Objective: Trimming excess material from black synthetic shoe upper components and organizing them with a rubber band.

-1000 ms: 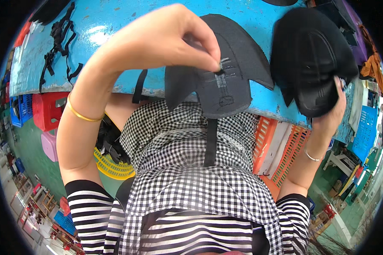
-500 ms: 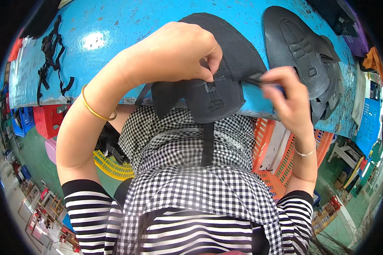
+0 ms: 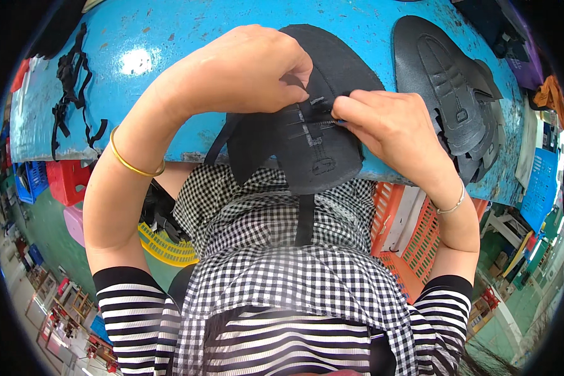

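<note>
A black rounded panel (image 3: pixel 341 69) with stitched lines and several short slots lies on the blue table and overhangs its near edge. My left hand (image 3: pixel 257 72) arches over the panel's left side. Its thumb and forefinger are closed in a pinch on a black strap (image 3: pixel 292 81) at the slots. From the right, my right hand (image 3: pixel 388 128) has its fingers closed close to the same slots. A thin dark tool pokes out of its fingertips, its kind mostly hidden. Another black strap (image 3: pixel 305 219) hangs below the panel over my checked apron.
A stack of similar black panels (image 3: pixel 442 88) lies to the right on the table (image 3: pixel 175 37). Tangled black straps (image 3: pixel 75 75) lie at the left. Below the table stand an orange crate (image 3: pixel 420 235), a yellow basket (image 3: pixel 169 245) and a red stool (image 3: pixel 66 182).
My right hand has come left with the thin tool, from beside the panel's right edge to its slots. My left hand has shifted slightly up and left; the panel has turned a little.
</note>
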Action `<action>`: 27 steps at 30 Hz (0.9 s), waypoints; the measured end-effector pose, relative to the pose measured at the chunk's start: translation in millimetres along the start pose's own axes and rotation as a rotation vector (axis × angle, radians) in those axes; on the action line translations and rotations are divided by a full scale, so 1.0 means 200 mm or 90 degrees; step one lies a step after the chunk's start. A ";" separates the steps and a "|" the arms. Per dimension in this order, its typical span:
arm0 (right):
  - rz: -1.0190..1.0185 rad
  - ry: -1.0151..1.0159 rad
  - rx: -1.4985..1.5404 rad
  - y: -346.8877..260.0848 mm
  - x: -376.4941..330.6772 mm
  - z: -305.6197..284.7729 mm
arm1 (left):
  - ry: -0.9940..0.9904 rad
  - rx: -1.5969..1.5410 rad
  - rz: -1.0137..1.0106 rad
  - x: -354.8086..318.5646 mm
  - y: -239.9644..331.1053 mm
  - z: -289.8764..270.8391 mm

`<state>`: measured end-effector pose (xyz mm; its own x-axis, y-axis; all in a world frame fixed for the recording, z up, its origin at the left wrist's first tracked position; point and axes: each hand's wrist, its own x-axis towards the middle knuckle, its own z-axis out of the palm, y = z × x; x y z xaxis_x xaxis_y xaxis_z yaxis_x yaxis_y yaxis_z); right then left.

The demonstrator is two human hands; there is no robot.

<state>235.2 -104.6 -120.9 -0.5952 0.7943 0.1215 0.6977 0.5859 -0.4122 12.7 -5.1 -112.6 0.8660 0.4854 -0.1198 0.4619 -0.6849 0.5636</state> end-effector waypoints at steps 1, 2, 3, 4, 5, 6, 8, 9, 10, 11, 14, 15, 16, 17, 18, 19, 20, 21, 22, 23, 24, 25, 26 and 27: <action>0.016 0.004 -0.050 -0.01 0.01 0.00 | 0.000 -0.001 0.000 0.00 0.00 0.00; 0.016 0.003 -0.050 0.00 0.02 0.01 | -0.005 -0.006 0.005 0.00 -0.01 0.00; 0.016 0.012 -0.044 0.01 0.03 0.01 | -0.011 -0.011 0.009 0.00 -0.02 0.00; 0.016 0.021 -0.039 0.02 0.03 0.02 | -0.010 -0.012 0.010 0.01 -0.02 -0.01; 0.014 0.020 -0.038 0.02 0.04 0.00 | -0.033 -0.014 0.003 0.00 -0.02 -0.02; 0.056 -0.008 -0.005 0.03 0.04 -0.04 | -0.055 -0.017 -0.004 0.00 -0.02 -0.02; 0.098 -0.036 0.028 0.03 0.04 -0.06 | -0.041 -0.019 0.013 -0.01 -0.04 -0.01; 0.104 -0.027 0.006 0.03 0.04 -0.06 | -0.028 -0.020 0.032 -0.01 -0.05 0.00; 0.110 -0.019 -0.016 0.04 0.03 -0.05 | -0.028 -0.021 0.033 -0.01 -0.04 0.00; 0.064 0.012 -0.009 0.04 0.05 -0.02 | -0.050 -0.016 -0.004 -0.01 -0.02 -0.02; 0.058 0.015 -0.020 0.04 0.08 0.01 | -0.059 -0.017 -0.022 -0.01 -0.02 -0.02; 0.066 0.020 -0.025 0.05 0.09 0.01 | -0.045 -0.023 -0.005 -0.01 -0.04 -0.02; 0.067 0.021 -0.026 0.05 0.08 0.01 | -0.045 -0.022 -0.004 -0.01 -0.04 -0.02; 0.087 0.010 -0.007 0.06 0.07 0.00 | -0.060 -0.087 -0.021 -0.01 -0.05 -0.03; 0.109 -0.001 0.011 0.06 0.06 -0.01 | -0.075 -0.153 -0.037 -0.01 -0.07 -0.04; 0.108 -0.002 0.010 0.04 0.06 -0.03 | -0.074 -0.153 -0.037 -0.01 -0.10 -0.02; 0.106 0.014 0.041 0.00 0.06 -0.07 | 0.019 -0.233 -0.049 -0.03 -0.14 0.01; 0.109 0.029 0.072 -0.05 0.04 -0.09 | 0.109 -0.313 -0.058 -0.06 -0.17 0.03; 0.045 0.027 0.036 -0.10 0.04 -0.07 | 0.109 -0.314 -0.060 -0.09 -0.19 0.01; 0.008 0.051 -0.037 -0.15 0.03 -0.03 | 0.113 -0.419 -0.156 -0.12 -0.20 -0.03; -0.031 0.075 -0.108 -0.19 0.03 0.03 | 0.116 -0.521 -0.256 -0.11 -0.17 -0.09; -0.018 0.072 -0.188 -0.22 0.01 0.12 | 0.217 -0.777 -0.211 -0.10 -0.09 -0.12; -0.022 0.067 -0.217 -0.26 0.01 0.14 | 0.216 -0.778 -0.209 -0.10 -0.07 -0.15; -0.001 0.039 -0.246 -0.32 0.01 0.16 | 0.272 -0.684 -0.199 -0.11 -0.06 -0.16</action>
<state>176.8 -144.8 -123.1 -0.5796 0.7945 0.1811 0.8025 0.5951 -0.0424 -17.9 9.1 -90.4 0.5170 0.8307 -0.2066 0.0688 0.2003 0.9773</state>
